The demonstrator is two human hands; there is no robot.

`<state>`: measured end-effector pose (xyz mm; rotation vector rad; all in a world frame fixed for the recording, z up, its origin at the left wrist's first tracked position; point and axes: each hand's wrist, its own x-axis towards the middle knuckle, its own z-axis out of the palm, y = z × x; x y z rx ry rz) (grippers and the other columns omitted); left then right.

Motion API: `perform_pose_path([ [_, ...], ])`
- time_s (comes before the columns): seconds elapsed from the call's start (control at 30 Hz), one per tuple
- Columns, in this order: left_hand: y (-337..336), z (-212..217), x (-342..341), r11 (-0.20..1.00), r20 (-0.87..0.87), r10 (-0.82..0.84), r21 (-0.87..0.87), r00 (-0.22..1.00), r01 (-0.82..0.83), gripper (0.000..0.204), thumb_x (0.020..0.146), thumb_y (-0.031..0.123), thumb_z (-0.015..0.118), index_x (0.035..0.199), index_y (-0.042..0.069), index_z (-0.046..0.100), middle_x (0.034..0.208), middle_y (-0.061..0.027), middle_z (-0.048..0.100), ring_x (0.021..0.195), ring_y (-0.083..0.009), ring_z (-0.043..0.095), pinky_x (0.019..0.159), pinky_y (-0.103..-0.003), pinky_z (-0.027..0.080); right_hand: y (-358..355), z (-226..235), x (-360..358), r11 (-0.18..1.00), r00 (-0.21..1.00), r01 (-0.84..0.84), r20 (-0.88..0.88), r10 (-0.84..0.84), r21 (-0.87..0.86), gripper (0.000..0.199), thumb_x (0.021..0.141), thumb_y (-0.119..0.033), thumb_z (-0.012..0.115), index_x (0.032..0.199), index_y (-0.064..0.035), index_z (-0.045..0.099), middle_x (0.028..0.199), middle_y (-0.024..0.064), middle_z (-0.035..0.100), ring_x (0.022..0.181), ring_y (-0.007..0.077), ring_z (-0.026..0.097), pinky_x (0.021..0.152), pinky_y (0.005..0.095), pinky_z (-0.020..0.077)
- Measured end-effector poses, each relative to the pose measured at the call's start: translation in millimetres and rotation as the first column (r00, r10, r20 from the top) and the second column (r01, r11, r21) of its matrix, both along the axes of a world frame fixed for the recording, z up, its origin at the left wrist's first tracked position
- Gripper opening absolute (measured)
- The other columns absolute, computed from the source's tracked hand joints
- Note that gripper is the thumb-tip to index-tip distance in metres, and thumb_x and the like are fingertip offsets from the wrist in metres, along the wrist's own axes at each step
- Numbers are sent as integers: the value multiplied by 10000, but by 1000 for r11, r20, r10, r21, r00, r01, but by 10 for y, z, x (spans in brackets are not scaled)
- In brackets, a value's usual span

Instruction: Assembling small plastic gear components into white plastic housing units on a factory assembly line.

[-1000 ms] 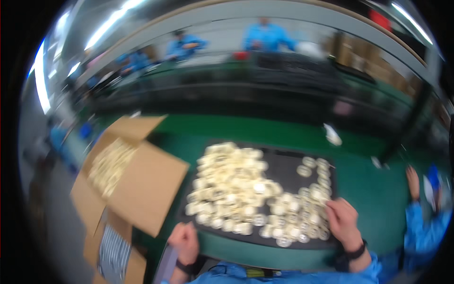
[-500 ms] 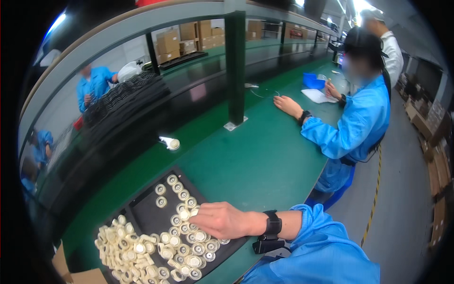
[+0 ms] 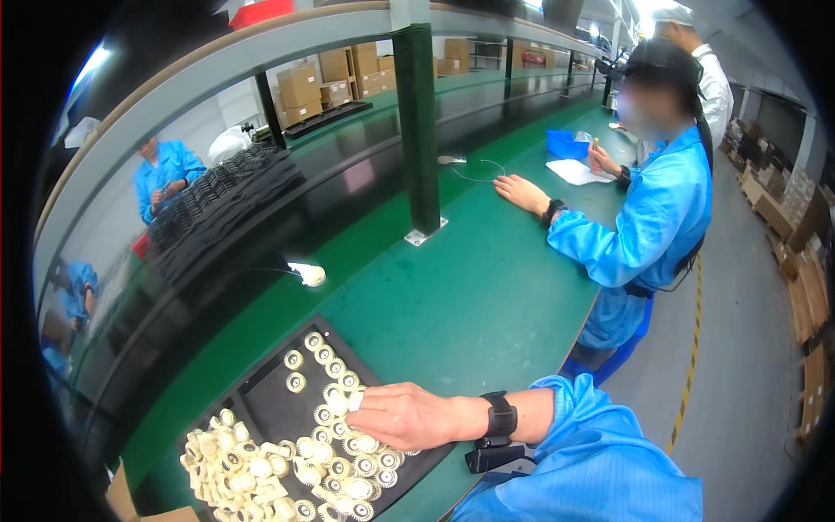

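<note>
The right hand (image 3: 409, 416) lay flat, fingers loosely spread, gripping nothing, atop small cream plastic gears (image 3: 261, 461). The toothed, round gears were heaped in a black tray (image 3: 265, 404) beneath and left of it.

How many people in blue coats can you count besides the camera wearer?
3: one seated at the green bench on the right, one behind the conveyor, upper left, one at the far left edge. More may be hidden.
</note>
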<state>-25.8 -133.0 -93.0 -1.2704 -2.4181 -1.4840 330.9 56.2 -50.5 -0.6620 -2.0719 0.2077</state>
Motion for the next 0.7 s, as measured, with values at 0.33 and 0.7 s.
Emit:
perform_pose_path([
  [0.33,83,-9,-41,991,-149,46,135,988,-26,335,854,46,599,588,11,398,558,-48,325,527,-130,310,485,-303,271,-26,240,-142,998,979,40,199,-30,-49,180,738,59,630,909,3,618,655,116,535,581,291,517,532,378,420],
  [0.7,-40,23,7,990,-102,54,138,993,-40,295,834,93,639,600,28,470,564,-88,458,448,-239,460,437,-345,354,-238,381,-201,989,953,96,298,-59,-112,137,918,-45,563,1013,9,646,852,161,625,753,319,599,688,371,483],
])
